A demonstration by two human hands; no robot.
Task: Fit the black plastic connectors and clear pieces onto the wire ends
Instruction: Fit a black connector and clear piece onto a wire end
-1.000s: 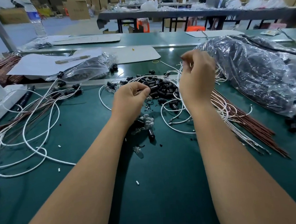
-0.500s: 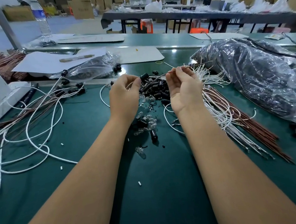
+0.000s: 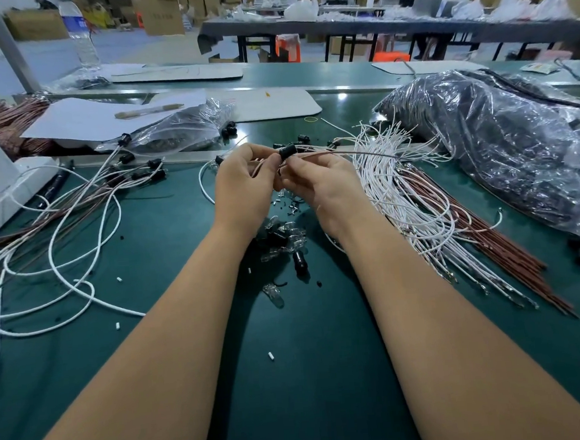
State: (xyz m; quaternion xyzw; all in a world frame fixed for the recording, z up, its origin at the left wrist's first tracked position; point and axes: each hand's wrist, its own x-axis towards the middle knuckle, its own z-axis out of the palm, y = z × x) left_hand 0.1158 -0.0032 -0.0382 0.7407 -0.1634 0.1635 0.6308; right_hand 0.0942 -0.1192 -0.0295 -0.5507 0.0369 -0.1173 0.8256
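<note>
Black plastic connector sits raised above the green surface, pinched at your left hand fingertips, with your right hand curled round the wires that trail off right from it. You look to be seating wire ends into the connector. Next, push them fully home, then take a clear piece from the scatter near your wrists; it will need a careful pinch.

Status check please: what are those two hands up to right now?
Left hand and right hand both pinching. Small black plastic connector held between them, thin brown wire trailing right. Nothing in the way.
</note>
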